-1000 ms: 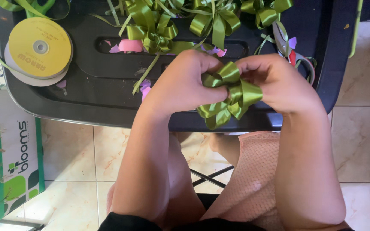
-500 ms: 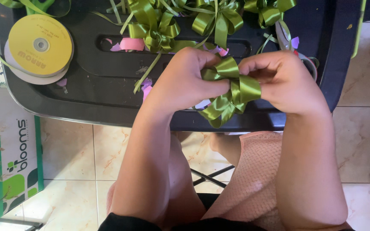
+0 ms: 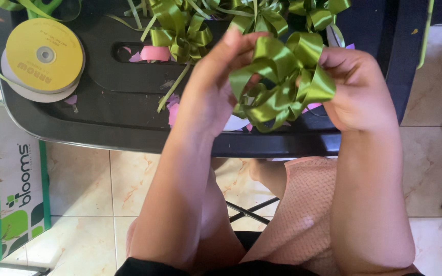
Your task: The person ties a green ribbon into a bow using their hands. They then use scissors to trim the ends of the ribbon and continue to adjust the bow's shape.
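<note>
A green ribbon bow (image 3: pixel 282 82) with several glossy loops is held between both hands above the near edge of a black plastic table (image 3: pixel 103 117). My left hand (image 3: pixel 213 92) grips its left side, fingers pinching a loop near the top. My right hand (image 3: pixel 359 87) grips the right side with the thumb pressed into the loops. Part of the bow's middle is hidden behind my fingers.
Finished green bows (image 3: pixel 180 33) lie at the table's far side. A yellow ribbon spool (image 3: pixel 44 55) rests at the left on a white disc. Pink paper scraps (image 3: pixel 154 52) and green strips are scattered about. A printed box (image 3: pixel 11 194) stands on the tiled floor, left.
Both hands have lifted the bow slightly away from me and spread its loops wider. The bow looks fuller and more open than before.
</note>
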